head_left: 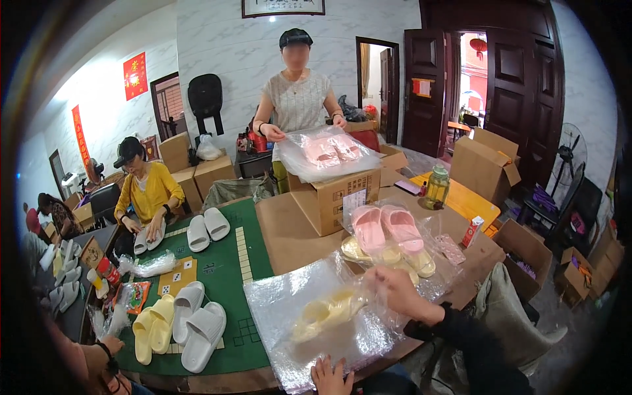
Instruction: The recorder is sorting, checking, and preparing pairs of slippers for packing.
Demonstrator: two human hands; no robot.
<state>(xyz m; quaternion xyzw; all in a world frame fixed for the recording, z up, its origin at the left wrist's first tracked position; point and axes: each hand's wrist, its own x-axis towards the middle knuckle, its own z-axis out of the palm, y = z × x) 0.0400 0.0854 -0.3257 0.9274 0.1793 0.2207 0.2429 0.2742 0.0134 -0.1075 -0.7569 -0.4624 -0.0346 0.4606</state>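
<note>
A pair of pale yellow slippers (322,317) lies inside a clear plastic bag on a stack of clear plastic bags (280,355) in front of me. My right hand (397,293) is closed on the crumpled edge of the bag around the slippers, just past their right end. Fingers apart, my left hand (331,376) rests on the stack's near edge and seems to grip nothing. Beyond my right hand, pink slippers (388,227) lie over bagged yellow slippers (390,254).
A co-worker handles bagged pink slippers (329,150) on a cardboard box (336,201) across the table. Grey slippers (203,336) and yellow slippers (153,329) lie on the green mat (253,257) to the left. A green bottle (437,187) stands at the far right; another person's hand (110,345) is at the left.
</note>
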